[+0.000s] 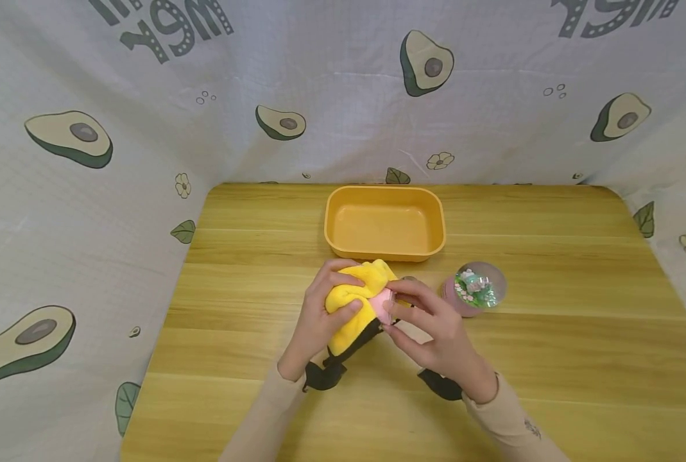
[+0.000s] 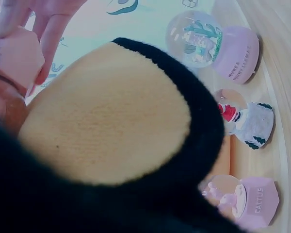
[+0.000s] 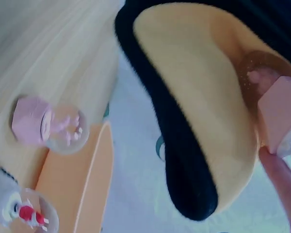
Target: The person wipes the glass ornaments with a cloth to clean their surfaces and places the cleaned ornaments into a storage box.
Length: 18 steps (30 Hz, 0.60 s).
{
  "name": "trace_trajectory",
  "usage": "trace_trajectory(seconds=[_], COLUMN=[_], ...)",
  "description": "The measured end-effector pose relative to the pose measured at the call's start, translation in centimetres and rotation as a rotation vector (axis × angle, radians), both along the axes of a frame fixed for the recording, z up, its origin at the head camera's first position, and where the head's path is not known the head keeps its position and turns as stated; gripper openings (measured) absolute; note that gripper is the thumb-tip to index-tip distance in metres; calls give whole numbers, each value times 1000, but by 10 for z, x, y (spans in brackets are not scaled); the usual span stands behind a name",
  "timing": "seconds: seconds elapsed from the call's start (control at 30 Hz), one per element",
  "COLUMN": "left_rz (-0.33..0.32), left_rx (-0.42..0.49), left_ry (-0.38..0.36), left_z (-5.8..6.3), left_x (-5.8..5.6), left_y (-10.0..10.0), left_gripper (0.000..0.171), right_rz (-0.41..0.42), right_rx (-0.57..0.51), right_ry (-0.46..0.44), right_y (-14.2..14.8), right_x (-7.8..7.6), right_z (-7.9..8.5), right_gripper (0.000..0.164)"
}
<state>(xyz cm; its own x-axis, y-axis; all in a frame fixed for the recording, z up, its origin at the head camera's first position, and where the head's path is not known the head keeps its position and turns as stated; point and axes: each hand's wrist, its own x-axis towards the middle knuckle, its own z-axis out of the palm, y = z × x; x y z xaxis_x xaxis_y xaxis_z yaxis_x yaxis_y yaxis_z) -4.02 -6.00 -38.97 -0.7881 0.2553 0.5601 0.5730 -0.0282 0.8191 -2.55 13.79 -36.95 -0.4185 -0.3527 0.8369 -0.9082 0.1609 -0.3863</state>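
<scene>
In the head view my left hand (image 1: 319, 308) grips a bunched yellow cloth (image 1: 351, 295) with a black edge. The cloth wraps against a snow globe (image 1: 382, 305) with a pink faceted base, and my right hand (image 1: 435, 327) pinches that base. In the right wrist view the held globe's clear dome presses into the cloth (image 3: 199, 92), while fingers (image 3: 281, 179) touch its pink base (image 3: 281, 109). In the left wrist view the cloth (image 2: 106, 116) fills the middle and hides most of the left hand.
A yellow rectangular bin (image 1: 384, 231) stands behind my hands. To the right sits a snow globe with a pink base (image 1: 473, 290). The left wrist view also shows a Santa snow globe (image 2: 250, 121) and a pink globe marked CACTUS (image 2: 257, 201).
</scene>
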Motion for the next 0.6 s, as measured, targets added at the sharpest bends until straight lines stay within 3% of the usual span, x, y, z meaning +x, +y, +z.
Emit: trace_trajectory(seconds=[0.13,0.23,0.6], left_rz=[-4,-7,-41], left_rx=[8,14,42], left_ry=[-32,-42,-38], left_z=[-1,-1,-2], left_x=[-1,-2,2], left_y=[-2,-3,-3], left_gripper=[37,39,36], right_rz=[11,17,13], right_rx=[40,51,-49], right_ry=[123,167,120], right_y=[-3,-3,0], right_x=[-2,-3,-8], right_z=[3,3,-5], right_gripper=[14,13,27])
